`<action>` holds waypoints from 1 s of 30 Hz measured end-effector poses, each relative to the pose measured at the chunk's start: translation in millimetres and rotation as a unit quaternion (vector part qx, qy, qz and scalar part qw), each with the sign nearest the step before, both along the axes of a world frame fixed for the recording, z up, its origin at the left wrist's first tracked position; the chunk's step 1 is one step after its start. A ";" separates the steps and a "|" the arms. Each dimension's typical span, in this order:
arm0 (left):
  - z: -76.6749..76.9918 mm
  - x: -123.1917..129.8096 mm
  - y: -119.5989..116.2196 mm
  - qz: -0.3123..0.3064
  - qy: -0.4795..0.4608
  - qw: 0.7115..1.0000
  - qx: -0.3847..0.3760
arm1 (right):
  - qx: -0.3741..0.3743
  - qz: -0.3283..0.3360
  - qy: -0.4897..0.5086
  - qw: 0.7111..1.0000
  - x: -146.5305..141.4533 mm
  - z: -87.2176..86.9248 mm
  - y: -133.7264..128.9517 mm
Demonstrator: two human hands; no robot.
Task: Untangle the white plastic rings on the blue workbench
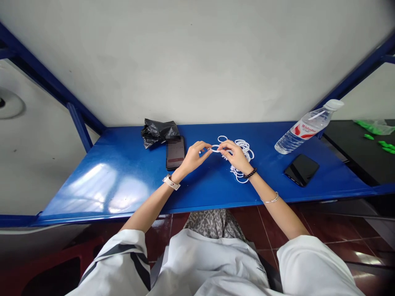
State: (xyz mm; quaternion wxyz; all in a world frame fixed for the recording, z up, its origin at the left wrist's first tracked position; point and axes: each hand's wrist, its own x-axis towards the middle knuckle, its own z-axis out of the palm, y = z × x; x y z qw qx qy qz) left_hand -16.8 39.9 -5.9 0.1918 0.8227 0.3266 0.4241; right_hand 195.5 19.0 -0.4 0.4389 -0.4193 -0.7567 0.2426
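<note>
Between my two hands a thin white ring [215, 151] is held above the blue table [197, 185]. My left hand [196, 156] pinches its left side between thumb and fingers. On the opposite side, my right hand [235, 156] grips the ring the same way. A pile of similar white rings [243, 146] lies under and beside my right hand, which hides part of it. One loose white ring [222, 139] rests on the table just beyond my fingertips.
A phone [175, 153] with its screen lit lies left of my left hand, touching a crumpled black plastic bag [157, 132]. Toward the right stand a water bottle [304, 129] and a dark phone [301, 169]. Green pieces [385, 146] lie on a black surface farther right.
</note>
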 end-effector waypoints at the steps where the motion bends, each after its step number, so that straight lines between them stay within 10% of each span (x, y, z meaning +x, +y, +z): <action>1: 0.8 -0.1 -0.6 0.001 -0.006 1.000 -0.002 | 0.001 -0.001 0.006 1.000 0.7 1.2 -0.3; 30: 7.1 1.0 -6.1 0.002 0.008 0.998 0.070 | 0.060 0.027 -0.086 0.994 -10.8 4.7 -9.8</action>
